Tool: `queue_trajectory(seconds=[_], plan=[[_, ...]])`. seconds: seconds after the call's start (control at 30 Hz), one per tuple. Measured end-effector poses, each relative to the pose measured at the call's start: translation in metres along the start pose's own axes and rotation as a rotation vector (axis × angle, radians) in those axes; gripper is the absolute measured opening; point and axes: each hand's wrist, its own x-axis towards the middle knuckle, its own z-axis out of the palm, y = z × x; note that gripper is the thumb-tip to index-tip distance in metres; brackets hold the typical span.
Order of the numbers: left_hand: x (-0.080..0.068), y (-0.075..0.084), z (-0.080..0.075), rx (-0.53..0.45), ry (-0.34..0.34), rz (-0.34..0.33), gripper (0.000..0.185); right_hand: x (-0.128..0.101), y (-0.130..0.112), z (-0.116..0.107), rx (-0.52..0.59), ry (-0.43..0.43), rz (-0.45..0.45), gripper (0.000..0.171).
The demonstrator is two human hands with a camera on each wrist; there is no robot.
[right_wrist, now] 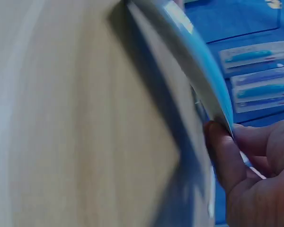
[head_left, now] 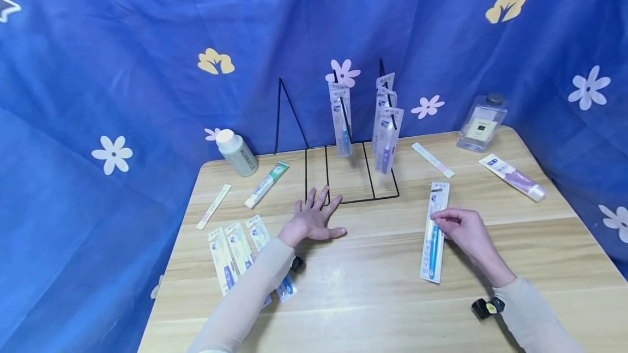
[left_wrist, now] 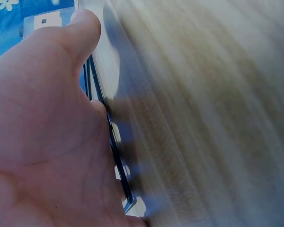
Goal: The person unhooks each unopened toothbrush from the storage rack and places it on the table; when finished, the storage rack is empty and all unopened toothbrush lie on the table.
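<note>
The packaged toothbrush (head_left: 434, 233), a blue brush on a long card, lies flat on the wooden table (head_left: 373, 298), lengthways and just right of centre. The right hand (head_left: 463, 230) pinches its right edge about halfway up, fingertips curled over the card; the right wrist view shows that edge bowed up off the wood between the fingers (right_wrist: 227, 156), which looks like the way to get under a thin flat card that gives little else to grab.

The left hand (head_left: 314, 219) rests flat and released, fingers spread, its tips lying on the front bar of the black wire rack (head_left: 343, 178). The left wrist view shows the palm right against that bar, probably to steady the light frame.

The rack stands at the back centre of the table, between the two hands and beyond them. Two of its upright pegs already carry hanging toothbrush packs (head_left: 387, 129), while the left peg is bare.

Three more toothbrush packs (head_left: 235, 252) lie side by side by the left forearm, partly covered by the sleeve. Further back on the left are a white bottle (head_left: 237, 152), a green-and-white tube (head_left: 267, 184) and a thin strip. On the right lie a clear glass bottle (head_left: 482, 123), a purple tube (head_left: 512, 177) and a narrow card (head_left: 433, 159). Nothing lies between the gripped pack and the rack.
</note>
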Motion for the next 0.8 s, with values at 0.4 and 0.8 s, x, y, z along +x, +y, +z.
queue_trajectory(seconds=[0.4,0.8], plan=[[-0.002,0.000,-0.004,-0.015,-0.016,-0.003,0.100,0.010,-0.008,-0.003,-0.364,-0.101,-0.080,0.013],[0.010,-0.008,0.008,0.018,-0.028,-0.018,0.100,0.004,-0.047,-0.025,-0.549,-0.245,-0.054,0.035]])
